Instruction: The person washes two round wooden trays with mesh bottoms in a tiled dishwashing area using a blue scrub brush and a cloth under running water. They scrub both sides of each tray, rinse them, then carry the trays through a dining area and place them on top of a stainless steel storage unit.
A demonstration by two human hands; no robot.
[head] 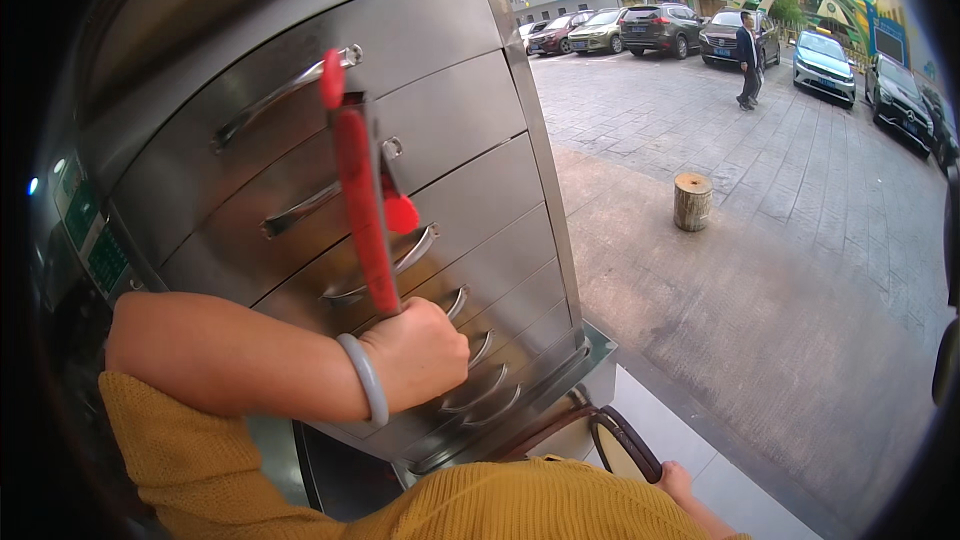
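Note:
My left hand (421,354), with a grey bangle at its wrist, is closed round the lower end of a metal tool with red grips (366,210). The tool points up in front of a stainless-steel drawer cabinet (457,97) with curved metal handles; its exact kind cannot be told. All of the cabinet's drawers look closed. At the lower right, my right hand (675,481) is closed on the end of a dark brown curved handle (634,441). What that handle belongs to is partly hidden by my mustard knitted top.
A metal ledge (600,345) runs beneath the cabinet. Beyond it stands a short round post (692,202) on the paving. A person (747,60) walks farther off, near parked cars (660,28). Green signs (90,229) are at the far left.

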